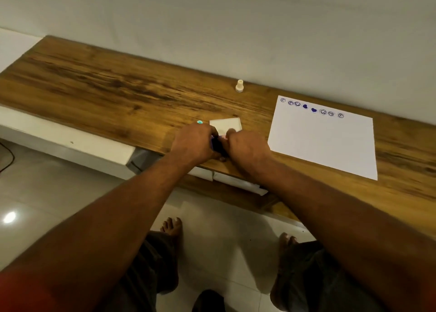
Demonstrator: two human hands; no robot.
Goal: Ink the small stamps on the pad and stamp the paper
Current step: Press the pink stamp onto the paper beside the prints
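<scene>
A dark blue ink pad (217, 147) sits near the table's front edge, mostly hidden between my two hands. Its white lid (225, 125) stands open behind it. My left hand (193, 143) grips the pad's left side with curled fingers. My right hand (246, 147) pinches a small pink stamp (223, 137) down onto the pad. A teal stamp (199, 122) peeks out just behind my left hand. A cream stamp (239, 86) stands upright farther back. The white paper (323, 144) lies to the right, with a row of blue prints along its far edge.
The wooden table (106, 92) runs along a pale wall, its front edge right under my wrists. A white ledge (70, 144) sits lower at the left. Below are the tiled floor and my bare feet.
</scene>
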